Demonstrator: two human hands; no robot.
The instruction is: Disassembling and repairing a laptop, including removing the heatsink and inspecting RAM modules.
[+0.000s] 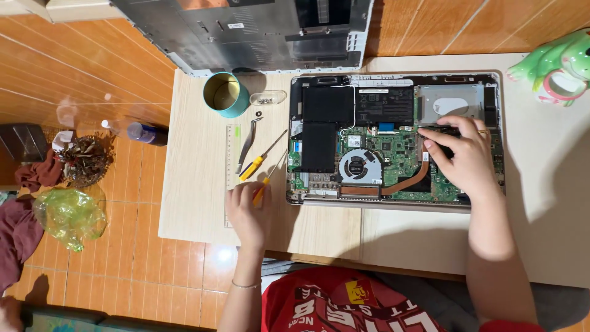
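So the opened silver laptop with its bare green circuit board [393, 150] lies bottom-up on the pale wood-grain tabletop [196, 184], right of centre. The right hand [464, 154] rests on the board near the right edge, fingers bent and pressing down on a dark part; can't tell if they grip anything. The left hand [246, 212] sits on the tabletop just left of the laptop, fingers closed on a small yellow-handled screwdriver [261, 190]. Just above it lie a second yellow and blue screwdriver [253, 167], metal tweezers [247, 144] and a clear ruler [232, 157]. Farther up stands a teal metal cup [225, 94], with the removed grey bottom cover [246, 34] behind it.
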